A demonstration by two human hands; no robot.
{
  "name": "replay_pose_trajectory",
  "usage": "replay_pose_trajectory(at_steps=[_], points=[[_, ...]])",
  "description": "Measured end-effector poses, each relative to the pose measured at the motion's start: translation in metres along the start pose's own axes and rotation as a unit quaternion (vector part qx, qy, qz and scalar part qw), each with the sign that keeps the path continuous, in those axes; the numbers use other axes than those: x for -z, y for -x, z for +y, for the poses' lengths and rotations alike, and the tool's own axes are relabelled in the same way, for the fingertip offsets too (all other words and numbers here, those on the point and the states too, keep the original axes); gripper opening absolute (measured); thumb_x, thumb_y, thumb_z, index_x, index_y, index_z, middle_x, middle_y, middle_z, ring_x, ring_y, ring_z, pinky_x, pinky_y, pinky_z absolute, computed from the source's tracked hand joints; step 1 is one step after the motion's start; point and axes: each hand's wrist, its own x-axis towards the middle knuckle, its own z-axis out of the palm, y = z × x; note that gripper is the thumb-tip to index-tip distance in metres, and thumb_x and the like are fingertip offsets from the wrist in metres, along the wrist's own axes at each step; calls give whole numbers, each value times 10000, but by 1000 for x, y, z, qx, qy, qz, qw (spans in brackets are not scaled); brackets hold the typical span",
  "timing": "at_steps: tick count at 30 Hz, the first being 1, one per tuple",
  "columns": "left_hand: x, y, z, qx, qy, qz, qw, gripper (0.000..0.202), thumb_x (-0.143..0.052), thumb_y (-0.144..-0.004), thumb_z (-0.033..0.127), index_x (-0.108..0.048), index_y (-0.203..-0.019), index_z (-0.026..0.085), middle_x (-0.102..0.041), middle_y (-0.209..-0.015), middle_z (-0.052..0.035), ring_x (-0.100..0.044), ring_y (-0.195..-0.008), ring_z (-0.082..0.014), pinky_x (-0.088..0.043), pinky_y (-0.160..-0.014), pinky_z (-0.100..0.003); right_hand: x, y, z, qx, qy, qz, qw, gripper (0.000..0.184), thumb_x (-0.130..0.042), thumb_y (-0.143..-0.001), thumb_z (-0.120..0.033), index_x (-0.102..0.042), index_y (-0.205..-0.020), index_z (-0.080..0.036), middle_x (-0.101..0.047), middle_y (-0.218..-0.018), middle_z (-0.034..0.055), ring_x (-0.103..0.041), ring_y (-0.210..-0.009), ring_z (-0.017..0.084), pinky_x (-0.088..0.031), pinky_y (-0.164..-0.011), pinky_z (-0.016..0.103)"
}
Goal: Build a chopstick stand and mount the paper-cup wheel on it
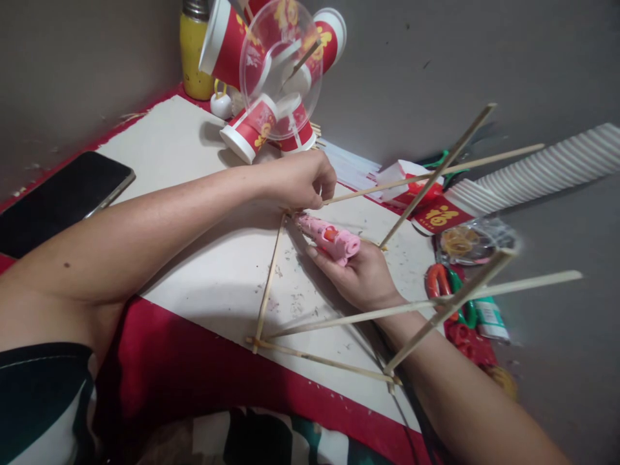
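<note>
While a wooden-stick framework (270, 279) of slender, pale, straight pieces is spread from the centre to the right of the frame, its far corner is pinched at the centre by the curled thumb and fingers of the left hand (303, 181). By the right hand (365, 274), a pink plastic glue gun (334, 237) with an orange part is grasped, its tip directed at that corner. The left forearm is extended from the left edge; the right is angled up from the lower right and crossed by sticks. Over a red tablecloth (165, 352), a smooth white board (213, 278) is laid, strewn with small flecks. At top centre, red-and-white paper cups (252, 126) are partly overlapped by a round clear plastic disc (264, 39). At right, a nested stack of paper cups (537, 168) is seen, and a red-and-white carton (392, 173) is crossed by sticks. At left, a black phone (62, 200) is placed near the forearm; at upper left, a yellow bottle (195, 58) is seen.
</note>
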Motion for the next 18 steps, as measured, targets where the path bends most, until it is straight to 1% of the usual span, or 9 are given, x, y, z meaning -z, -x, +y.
replay_pose_trajectory(at_steps=[8, 11, 14, 18], points=[[-1, -2, -3, -12, -11, 7, 1000, 252, -648, -707, 94, -789, -914, 122, -695, -744, -18, -626, -737, -145, -441, -683, -258, 0, 0, 0, -8, 0, -7, 1000, 440, -636, -907, -343, -741, -1290, -155, -741, -1282, 92, -711, -1184, 291, -587, -988, 388], [-1, -2, -3, -14, -10, 6, 1000, 254, -650, -708, 98, -790, -918, 119, -699, -740, -22, -633, -746, -155, -445, -685, -262, 0, 0, 0, -8, 9, -2, 1000, 432, -636, -902, -355, -753, -1264, -152, -764, -1231, 99, -735, -1126, 297, -598, -960, 401], [-1, -1, -1, -1, -9, -2, 1000, 272, -646, -713, 90, -793, -942, 109, -711, -769, -37, -646, -776, -174, -450, -704, -277, 0, -1, 0, -2, 10, 7, 1000, 424, -639, -897, -351, -761, -1247, -146, -781, -1182, 103, -756, -1064, 298, -609, -930, 408], [1, 0, 1, 3, -13, -3, 1000, 273, -649, -719, 91, -793, -949, 114, -720, -799, -43, -649, -776, -171, -446, -705, -278, -1, -1, -1, -3, 8, 12, 1000, 437, -637, -898, -353, -754, -1259, -137, -768, -1216, 108, -754, -1073, 296, -609, -932, 396]])
